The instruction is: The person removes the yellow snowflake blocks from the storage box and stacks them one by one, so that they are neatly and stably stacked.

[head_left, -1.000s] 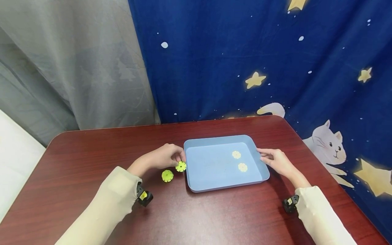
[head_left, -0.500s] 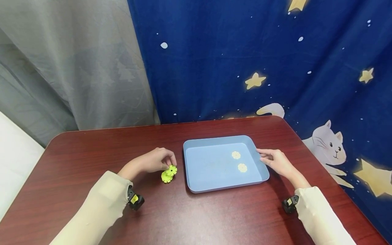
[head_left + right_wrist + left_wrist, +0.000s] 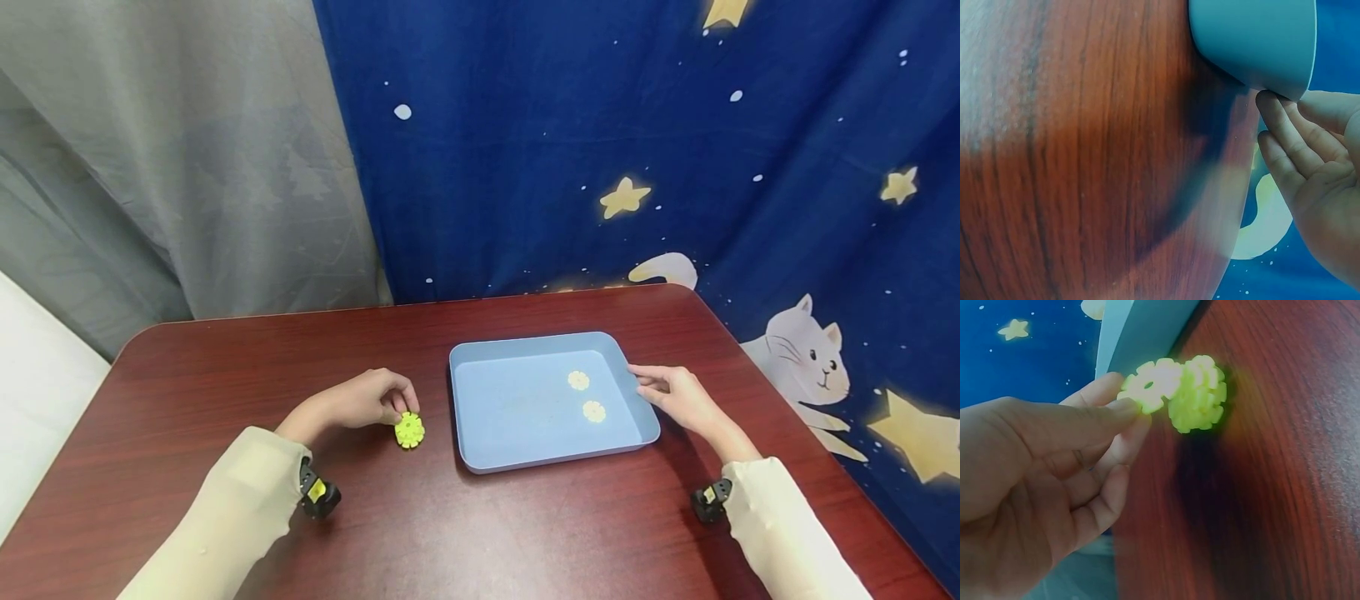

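Note:
In the left wrist view, my left hand [image 3: 1054, 456] pinches a yellow-green flower-shaped plastic disc [image 3: 1149, 386] with a hole in its middle. It overlaps a short stack of similar notched discs [image 3: 1200, 403]. The head view shows this left hand [image 3: 367, 398] at the table's middle, left of a shallow light blue tray [image 3: 525, 461]. Over on the tray's right side, my right hand [image 3: 678, 398] touches the outer wall near the rim with extended fingers. Seen from the right wrist, the fingertips [image 3: 1267, 100] rest at the grey-blue tray wall [image 3: 1260, 44].
Two pale flower-shaped spots [image 3: 578, 381] lie on the right half of the tray floor. A dark red wooden table [image 3: 495, 533] holds everything. Behind it hang a grey curtain [image 3: 225, 167] and a blue curtain [image 3: 510, 167] with stars and a cat.
My left hand has moved left and slightly down from the tray's edge, bringing the pinched disc over the other green disc pieces. The right hand and tray have stayed in place.

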A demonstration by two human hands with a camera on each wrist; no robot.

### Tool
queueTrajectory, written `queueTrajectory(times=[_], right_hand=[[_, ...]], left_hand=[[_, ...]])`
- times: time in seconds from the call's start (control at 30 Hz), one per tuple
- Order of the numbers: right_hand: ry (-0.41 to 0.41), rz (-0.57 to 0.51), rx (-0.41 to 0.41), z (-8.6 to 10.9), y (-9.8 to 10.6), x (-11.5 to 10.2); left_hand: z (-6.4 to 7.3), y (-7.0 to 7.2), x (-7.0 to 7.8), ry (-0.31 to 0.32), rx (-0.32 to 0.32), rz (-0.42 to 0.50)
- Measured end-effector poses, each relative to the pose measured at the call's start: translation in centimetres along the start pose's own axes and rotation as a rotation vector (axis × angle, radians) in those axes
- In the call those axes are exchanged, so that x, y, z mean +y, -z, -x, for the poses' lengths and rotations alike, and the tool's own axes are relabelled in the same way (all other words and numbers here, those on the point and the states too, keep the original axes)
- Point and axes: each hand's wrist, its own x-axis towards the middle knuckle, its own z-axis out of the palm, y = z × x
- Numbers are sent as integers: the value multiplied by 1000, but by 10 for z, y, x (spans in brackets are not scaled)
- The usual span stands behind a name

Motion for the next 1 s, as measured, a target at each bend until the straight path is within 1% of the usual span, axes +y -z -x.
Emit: queueTrajectory(times=[0.13,0.23,0.43,0.6,1.0], right_hand=[[7,6,4,0,0,1],[14,6,6,0,-1,2],[2,2,6,0,0,1],[-6,4,7,0,0,0],[2,3,1,0,0,-1]], left_hand=[[1,-1,0,2,-14,30],[2,-1,2,1,-22,38],[-2,-3,-2,8,-25,41],[-4,-5,-4,7,-15,31],[-6,-7,-9,1,-1,4]])
